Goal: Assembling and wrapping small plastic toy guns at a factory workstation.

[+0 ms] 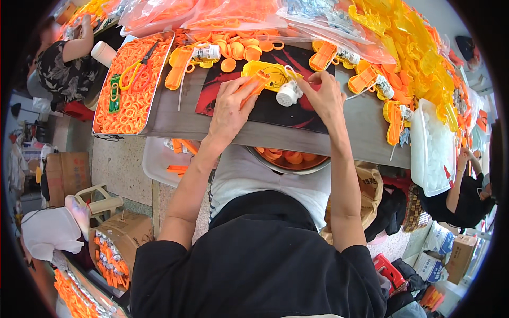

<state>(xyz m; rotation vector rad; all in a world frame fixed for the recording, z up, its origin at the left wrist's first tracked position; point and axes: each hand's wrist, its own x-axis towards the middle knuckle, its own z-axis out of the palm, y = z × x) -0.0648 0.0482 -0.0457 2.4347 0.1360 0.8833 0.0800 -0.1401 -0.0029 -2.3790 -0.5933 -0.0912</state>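
Observation:
My left hand (231, 106) is closed around the orange handle of a toy gun-shaped plastic piece (275, 76), whose yellow shell lies open over the dark red-and-black mat (318, 114). A white round cap-like part (287, 95) hangs at the right end of the shell. My right hand (324, 98) reaches in from the right, with thumb and index finger pinched close to that white part and a thin white loop. What sits between those fingertips is too small to name. Similar orange-and-yellow assemblies (366, 79) with silvery-white cylinders lie to the right, and another (183, 66) to the left.
At the left stands a white tray (170, 50) of small orange rings, with scissors (139, 74) and a green cutter-like tool (114, 94) on top. Orange discs (244, 49) and yellow shells (397, 37) pile up behind. A clear-parts bin (432, 183) stands right; a metal bowl (286, 170) rests below the table edge.

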